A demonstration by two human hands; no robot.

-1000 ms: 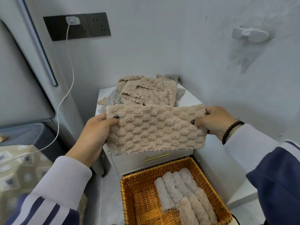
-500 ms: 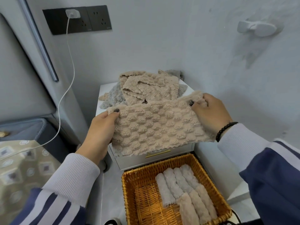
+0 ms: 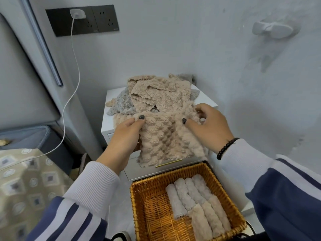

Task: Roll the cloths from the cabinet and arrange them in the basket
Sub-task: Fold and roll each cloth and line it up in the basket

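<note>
A beige bubble-textured cloth (image 3: 166, 141) hangs in front of the white cabinet (image 3: 206, 100), held at its top edge by both hands. My left hand (image 3: 125, 138) pinches the upper left part and my right hand (image 3: 208, 127) pinches the upper right, where the cloth is bunched. Behind it, a pile of beige and grey cloths (image 3: 156, 94) lies on the cabinet top. Below, the wicker basket (image 3: 156, 181) on the floor holds several rolled cloths (image 3: 196, 200) along its right side.
A white charger cable (image 3: 73, 80) hangs from a black wall socket (image 3: 81, 20) down to the left. A patterned bed cover (image 3: 26, 181) and padded headboard sit at left. A white hook (image 3: 272, 29) is on the wall at right. The basket's left half is bare.
My hands have moved closer together, so the cloth is narrower and bunched at the right instead of stretched flat. The cloth has come down toward the cabinet's front edge.
</note>
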